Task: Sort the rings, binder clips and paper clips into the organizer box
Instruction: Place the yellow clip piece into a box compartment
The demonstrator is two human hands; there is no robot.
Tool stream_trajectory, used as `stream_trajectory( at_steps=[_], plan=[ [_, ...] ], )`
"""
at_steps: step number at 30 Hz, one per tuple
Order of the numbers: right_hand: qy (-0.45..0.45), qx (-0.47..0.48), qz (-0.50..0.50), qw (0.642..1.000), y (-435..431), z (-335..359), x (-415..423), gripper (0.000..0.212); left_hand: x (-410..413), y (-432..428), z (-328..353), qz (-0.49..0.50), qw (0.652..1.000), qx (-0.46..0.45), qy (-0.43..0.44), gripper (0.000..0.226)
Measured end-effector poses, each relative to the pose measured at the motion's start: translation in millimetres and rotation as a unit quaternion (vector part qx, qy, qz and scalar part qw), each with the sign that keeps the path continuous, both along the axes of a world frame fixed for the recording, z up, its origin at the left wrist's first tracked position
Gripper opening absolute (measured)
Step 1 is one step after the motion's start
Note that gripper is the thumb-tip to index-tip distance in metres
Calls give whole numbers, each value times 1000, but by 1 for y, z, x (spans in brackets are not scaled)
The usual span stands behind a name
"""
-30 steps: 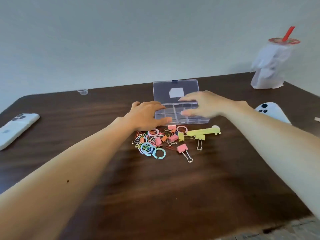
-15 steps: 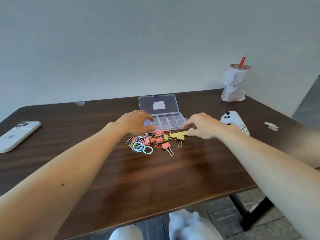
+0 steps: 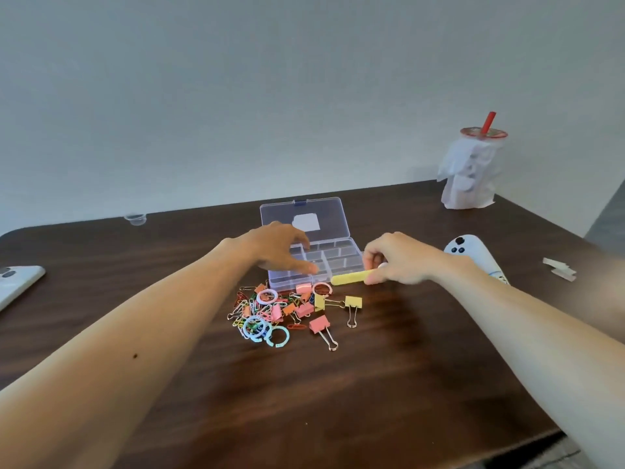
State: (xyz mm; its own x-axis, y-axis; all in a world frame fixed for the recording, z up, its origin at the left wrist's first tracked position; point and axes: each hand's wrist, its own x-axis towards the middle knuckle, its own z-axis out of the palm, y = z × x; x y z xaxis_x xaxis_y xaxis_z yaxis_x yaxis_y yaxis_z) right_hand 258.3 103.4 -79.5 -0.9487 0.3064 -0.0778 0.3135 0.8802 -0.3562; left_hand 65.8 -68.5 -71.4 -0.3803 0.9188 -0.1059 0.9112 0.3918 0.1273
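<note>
Left hand [image 3: 280, 247]: lies over the left half of the clear organizer box [image 3: 341, 264], fingers loosely bent above the compartments, thumb stretched toward the front wall. It grips nothing.

Right hand [image 3: 399, 258]: at the box's right front corner, thumb and fingers pinching the right end of a flat yellow strip [image 3: 348, 277]. The strip's free end points left along the front wall.

The lid [image 3: 304, 214] is open, standing up just beyond the left fingers.

Just nearer than both hands is the heap: paper clips [image 3: 245, 304], rings [image 3: 267, 296], a pink binder clip [image 3: 319, 324] and a yellow binder clip [image 3: 353, 302]. The farthest pieces touch the box front.

From the heap to the near edge is open brown table [image 3: 338, 401].

A white phone [image 3: 473, 255] lies just beyond the right wrist. A second phone [image 3: 17, 282] sits at the left edge, well apart from the left arm.
</note>
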Motion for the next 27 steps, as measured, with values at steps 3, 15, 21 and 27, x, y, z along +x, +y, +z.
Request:
stream_trajectory(
  at_steps=[3,15,21,27],
  plan=[
    [57,-24,-18,998,1,13,-3,11,-4,3,4,4,997,64,-40,48],
    [62,-37,-7,997,15,1,-41,13,-25,22,-21,30,970,208,-126,43],
    [84,-120,-41,988,29,-8,-67,37,-41,22,-19,33,968,186,-167,40],
    [93,-149,-34,984,29,-2,-81,27,-43,18,-15,-16,992,68,-106,75]
  ],
)
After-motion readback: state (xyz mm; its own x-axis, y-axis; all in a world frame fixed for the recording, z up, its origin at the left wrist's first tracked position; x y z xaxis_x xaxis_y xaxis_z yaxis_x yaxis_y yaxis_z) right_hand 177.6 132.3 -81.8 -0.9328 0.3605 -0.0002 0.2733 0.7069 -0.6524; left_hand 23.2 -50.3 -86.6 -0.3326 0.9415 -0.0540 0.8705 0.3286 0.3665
